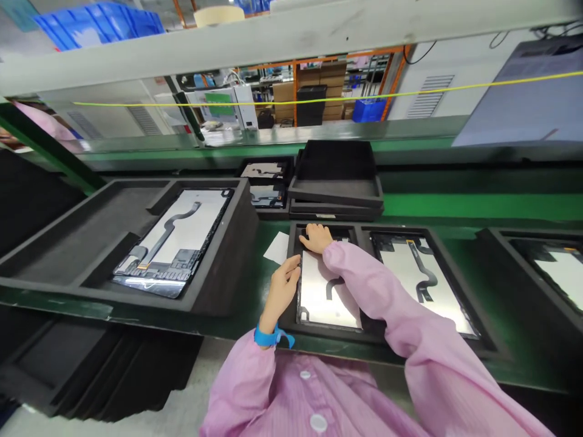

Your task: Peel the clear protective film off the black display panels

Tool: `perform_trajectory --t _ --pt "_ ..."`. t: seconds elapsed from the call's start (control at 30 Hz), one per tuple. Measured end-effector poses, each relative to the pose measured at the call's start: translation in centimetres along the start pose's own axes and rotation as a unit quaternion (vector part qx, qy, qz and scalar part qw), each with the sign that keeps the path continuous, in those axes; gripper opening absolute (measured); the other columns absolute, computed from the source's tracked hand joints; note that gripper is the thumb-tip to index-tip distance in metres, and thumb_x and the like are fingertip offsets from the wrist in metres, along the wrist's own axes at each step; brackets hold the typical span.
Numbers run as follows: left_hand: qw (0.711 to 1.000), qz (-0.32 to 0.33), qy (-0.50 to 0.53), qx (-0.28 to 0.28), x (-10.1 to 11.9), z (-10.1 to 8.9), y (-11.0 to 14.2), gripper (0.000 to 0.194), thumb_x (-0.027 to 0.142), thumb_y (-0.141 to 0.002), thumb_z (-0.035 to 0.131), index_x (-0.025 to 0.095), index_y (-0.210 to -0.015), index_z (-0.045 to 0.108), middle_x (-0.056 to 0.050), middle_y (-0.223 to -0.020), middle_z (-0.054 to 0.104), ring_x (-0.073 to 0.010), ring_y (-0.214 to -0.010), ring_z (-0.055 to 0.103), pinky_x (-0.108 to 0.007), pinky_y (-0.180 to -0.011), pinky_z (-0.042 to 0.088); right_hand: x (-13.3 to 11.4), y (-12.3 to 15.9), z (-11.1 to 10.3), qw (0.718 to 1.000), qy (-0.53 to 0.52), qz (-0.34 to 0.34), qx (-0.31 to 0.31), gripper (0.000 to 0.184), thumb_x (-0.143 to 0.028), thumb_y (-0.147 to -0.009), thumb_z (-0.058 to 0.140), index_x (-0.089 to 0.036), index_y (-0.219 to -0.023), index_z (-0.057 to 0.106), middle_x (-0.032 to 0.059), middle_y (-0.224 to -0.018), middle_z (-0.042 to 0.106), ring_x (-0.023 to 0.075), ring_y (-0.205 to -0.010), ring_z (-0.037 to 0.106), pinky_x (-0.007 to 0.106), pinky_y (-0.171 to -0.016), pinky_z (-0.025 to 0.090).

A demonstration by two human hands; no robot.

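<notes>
A tablet display panel [314, 297] with a pale back and a dark ribbon cable [331, 287] lies in the left pocket of a black foam tray [291, 331] in front of me. My right hand [317, 238] rests over the panel's top end, fingers bent and thumb apart. At the panel's left edge is my left hand [283, 288], its fingers stretched out and nothing visible held. A blue wrist strap [273, 337] circles my left wrist. The tray's right pocket holds a second display panel [437, 297], partly covered by my right sleeve [392, 297].
To the left, a thick foam tray [246, 243] holds another panel [173, 237]. Stacked foam trays [337, 176] stand behind, beside smaller trayed panels [266, 195]. A white paper slip [277, 248] lies left of my tray. Another tray [505, 255] sits right. A shelf beam [291, 48] crosses above.
</notes>
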State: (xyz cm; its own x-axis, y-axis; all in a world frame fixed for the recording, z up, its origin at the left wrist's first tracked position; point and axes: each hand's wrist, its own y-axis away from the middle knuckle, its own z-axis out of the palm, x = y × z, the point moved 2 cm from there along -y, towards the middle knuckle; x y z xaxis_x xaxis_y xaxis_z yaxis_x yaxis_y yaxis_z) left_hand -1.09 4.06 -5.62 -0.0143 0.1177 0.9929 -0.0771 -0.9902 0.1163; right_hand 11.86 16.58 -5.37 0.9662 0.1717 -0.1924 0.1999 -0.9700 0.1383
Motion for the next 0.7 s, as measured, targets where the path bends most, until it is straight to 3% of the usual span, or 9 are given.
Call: perform_trajectory --t 0.1,0.2,0.3,0.37,0.43,0.5,0.53,0.63,0.7 --pt "0.99 -0.063 0.104 -0.076 1.5 0.6 2.2 0.037 0.033 -0.087 0.065 0.013 -0.119 0.061 -0.016 -0.126 0.065 -0.0287 -0.125 0.055 -0.049 -0.111 0.035 0.2 0.0 -3.1 0.997 -0.027 -0.025 -0.061 0.033 -0.038 -0.1 0.056 -0.009 -0.116 0.057 0.0087 -0.107 0.056 0.0176 -0.098 0.057 0.037 -0.092 0.05" --pt "0.953 -0.148 0.21 -0.161 3.3 1.3 4.6 0.056 0.045 -0.086 0.062 0.009 -0.128 0.054 -0.024 -0.124 0.065 -0.0363 -0.122 0.058 -0.054 -0.104 0.043 0.3 1.8 -9.1 0.99 -0.056 -0.1 -0.08 0.019 -0.028 -0.097 0.061 -0.009 -0.101 0.062 0.0039 -0.093 0.059 0.0124 -0.084 0.057 0.026 -0.081 0.05" --pt "0.92 -0.197 0.291 -0.173 5.5 1.7 6.4 0.069 0.053 -0.092 0.048 0.006 -0.14 0.034 -0.029 -0.137 0.053 -0.0378 -0.128 0.053 -0.059 -0.1 0.046 -0.4 7.8 -15.6 0.983 -0.069 -0.167 -0.005 0.015 -0.022 -0.095 0.061 -0.011 -0.086 0.064 -0.0005 -0.076 0.058 0.0098 -0.072 0.052 0.02 -0.067 0.04" --pt "0.905 -0.177 0.358 -0.147 7.4 1.7 7.2 0.067 0.056 -0.094 0.04 0.007 -0.139 0.032 -0.028 -0.14 0.051 -0.0366 -0.13 0.051 -0.058 -0.098 0.047 -1.6 13.8 -18.2 0.971 -0.074 -0.201 0.107 0.017 -0.024 -0.095 0.06 -0.013 -0.082 0.062 -0.0022 -0.072 0.056 0.0092 -0.066 0.048 0.022 -0.063 0.035" --pt "0.898 -0.135 0.403 -0.114 9.0 1.6 7.9 0.061 0.054 -0.093 0.047 0.009 -0.133 0.043 -0.022 -0.132 0.06 -0.0341 -0.123 0.058 -0.051 -0.095 0.051 -3.5 20.5 -18.7 0.886 -0.035 -0.355 0.297 0.023 -0.019 -0.097 0.052 -0.015 -0.077 0.063 -0.0011 -0.073 0.058 0.011 -0.063 0.048 0.027 -0.057 0.031" --pt "0.913 -0.095 0.39 -0.079 9.8 1.4 8.5 0.048 0.039 -0.088 0.062 0.014 -0.128 0.054 -0.013 -0.12 0.068 -0.0265 -0.107 0.066 -0.037 -0.089 0.054 -4.7 25.0 -17.2 0.859 0.026 -0.39 0.33 0.039 -0.007 -0.098 0.034 -0.015 -0.075 0.064 0.0019 -0.077 0.06 0.0146 -0.066 0.052 0.032 -0.054 0.029" --pt "0.927 -0.077 0.361 -0.066 9.9 1.4 8.7 0.046 0.029 -0.085 0.067 0.018 -0.129 0.056 -0.008 -0.116 0.071 -0.0217 -0.099 0.068 -0.029 -0.083 0.054 -4.8 26.0 -16.3 0.857 0.022 -0.405 0.319 0.044 -0.012 -0.102 0.029 -0.016 -0.076 0.065 0.0021 -0.08 0.061 0.0147 -0.068 0.054 0.032 -0.055 0.033" --pt "0.957 -0.017 0.283 -0.068 9.4 1.5 9.2 0.068 0.011 -0.078 0.069 0.026 -0.14 0.047 -0.003 -0.114 0.072 -0.0158 -0.086 0.069 -0.022 -0.07 0.051 -2.3 23.7 -14.6 0.878 -0.032 -0.398 0.263 0.042 -0.037 -0.108 0.033 -0.018 -0.095 0.068 0.002 -0.1 0.064 0.0144 -0.09 0.06 0.028 -0.073 0.047" --pt "0.958 0.021 0.267 -0.105 8.9 1.8 9.3 0.075 0.01 -0.079 0.069 0.026 -0.146 0.04 -0.005 -0.117 0.071 -0.0175 -0.091 0.069 -0.024 -0.076 0.051 1.3 19.7 -15.0 0.889 -0.086 -0.253 0.372 0.032 -0.04 -0.103 0.045 -0.017 -0.108 0.066 0.0044 -0.113 0.062 0.0191 -0.105 0.058 0.03 -0.085 0.047"
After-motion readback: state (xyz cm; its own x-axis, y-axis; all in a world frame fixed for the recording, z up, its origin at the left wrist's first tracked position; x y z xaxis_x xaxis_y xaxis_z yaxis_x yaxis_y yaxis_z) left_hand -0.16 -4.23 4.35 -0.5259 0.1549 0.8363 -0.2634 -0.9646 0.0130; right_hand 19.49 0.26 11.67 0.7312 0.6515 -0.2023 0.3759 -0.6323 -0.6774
